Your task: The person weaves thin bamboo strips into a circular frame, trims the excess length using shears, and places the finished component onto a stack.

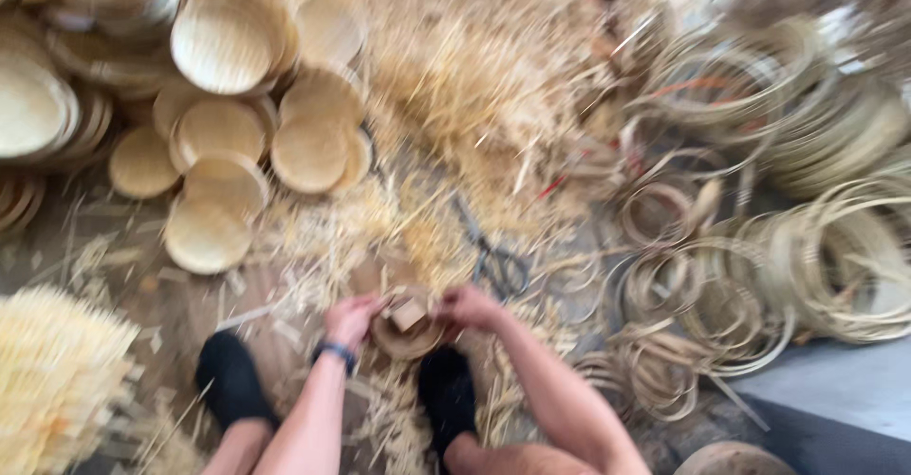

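Note:
The frame is blurred by motion. My left hand (pixel 351 318) and my right hand (pixel 468 306) both grip a small round woven bamboo piece (pixel 406 335) low over the floor, just ahead of my two black-socked feet. The left wrist wears a dark band. A pair of dark scissors (pixel 493 255) lies on the floor just beyond my right hand.
Several finished round woven bamboo trays (pixel 226 38) are piled at the upper left. Coiled bamboo hoops (pixel 740 295) fill the right side. Loose shavings (pixel 474 76) cover the floor's middle. A bundle of pale strips (pixel 52 371) lies at the lower left.

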